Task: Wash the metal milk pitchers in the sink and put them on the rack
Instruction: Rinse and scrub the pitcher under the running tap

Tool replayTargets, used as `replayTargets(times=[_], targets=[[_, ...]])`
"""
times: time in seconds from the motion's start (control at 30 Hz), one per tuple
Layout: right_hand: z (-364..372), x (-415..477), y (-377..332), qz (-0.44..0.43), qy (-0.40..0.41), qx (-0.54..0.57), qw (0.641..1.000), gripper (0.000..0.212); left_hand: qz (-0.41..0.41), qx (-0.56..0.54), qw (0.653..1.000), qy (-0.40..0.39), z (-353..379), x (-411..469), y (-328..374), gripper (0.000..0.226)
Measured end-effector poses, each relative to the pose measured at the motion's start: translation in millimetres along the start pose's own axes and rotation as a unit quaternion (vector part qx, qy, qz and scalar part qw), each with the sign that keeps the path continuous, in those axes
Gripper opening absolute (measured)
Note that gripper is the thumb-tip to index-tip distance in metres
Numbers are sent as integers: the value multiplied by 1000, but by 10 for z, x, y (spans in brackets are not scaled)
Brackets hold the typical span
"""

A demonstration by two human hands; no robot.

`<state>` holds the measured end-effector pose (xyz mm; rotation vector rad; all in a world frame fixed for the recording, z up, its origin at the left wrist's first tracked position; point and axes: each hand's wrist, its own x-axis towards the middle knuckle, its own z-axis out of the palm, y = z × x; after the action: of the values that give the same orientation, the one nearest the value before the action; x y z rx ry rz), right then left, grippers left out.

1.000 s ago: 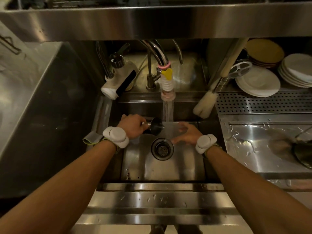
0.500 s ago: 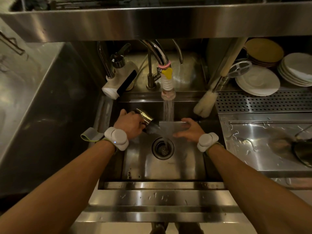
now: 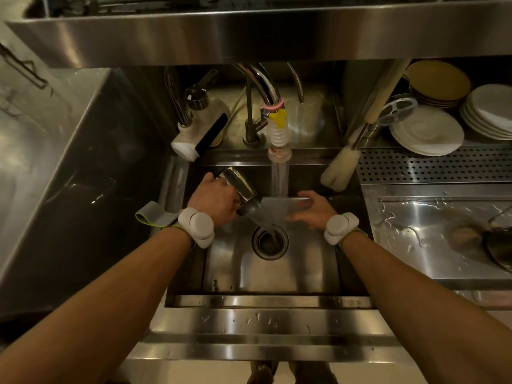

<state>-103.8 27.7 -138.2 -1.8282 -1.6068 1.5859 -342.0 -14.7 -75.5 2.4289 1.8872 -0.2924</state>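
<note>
My left hand [image 3: 214,199] grips a small shiny metal milk pitcher [image 3: 241,187] over the sink [image 3: 274,275]. The pitcher is tipped mouth-down to the right, and water pours from it toward the drain [image 3: 269,241]. The tap [image 3: 278,139] runs a stream just right of the pitcher. My right hand [image 3: 313,209] hovers with fingers spread beside the stream, holding nothing. Another dark metal vessel [image 3: 498,249] sits on the wet drainboard at the far right, cut off by the frame edge.
A perforated steel rack [image 3: 435,164] runs right of the sink, with stacked white plates [image 3: 428,130] and brown plates [image 3: 439,83] behind it. A bottle brush [image 3: 342,169] leans at the sink's back right corner. A white water heater tap [image 3: 198,131] stands back left. A steel shelf [image 3: 249,34] overhangs.
My left hand has raised the pitcher and tipped it further, so its mouth points down and water spills out. My right hand has shifted slightly back toward the stream.
</note>
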Motion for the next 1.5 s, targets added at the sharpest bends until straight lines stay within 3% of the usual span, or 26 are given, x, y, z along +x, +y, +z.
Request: replayTargets(times=[0.13,0.27,0.37,0.5,0.6,0.7,0.8,0.93,1.1,1.17,1.27,1.4,1.5], targets=[[5,9,-18,-9,5,-3,1000,81,4,-12,1000,6,-17,16,1,24],[20,28,10,-7,-2,-9,1000,77,-74,-177,981,-31,-33,69,8,23],[20,30,82,-2,-25,-3,1000,73,-163,-406,896,-75,34,115,41,18],[95,45,143,-5,-60,35,998,93,-219,-573,782,-107,69,182,159,19],[220,84,97,-22,-68,50,996,112,-194,-636,739,-108,79,237,213,23],[309,147,22,-50,-54,89,993,106,-188,-676,702,-120,71,287,220,25],[364,163,-7,-72,-30,105,991,94,-182,-667,709,-138,80,292,213,23],[334,171,168,-76,-39,70,994,97,-191,-597,773,-96,108,309,123,31],[383,188,178,-102,10,107,989,94,-220,-549,803,-65,223,323,-113,32],[420,167,118,-108,-16,97,989,90,-218,-524,821,-67,249,314,-134,33],[314,177,172,-68,-70,76,992,95,-212,-521,825,-56,270,319,-136,31],[320,192,118,-73,-16,111,991,98,-207,-509,834,-59,243,292,-134,32],[358,163,48,-76,-61,76,992,90,-209,-487,846,-54,191,287,-131,31]])
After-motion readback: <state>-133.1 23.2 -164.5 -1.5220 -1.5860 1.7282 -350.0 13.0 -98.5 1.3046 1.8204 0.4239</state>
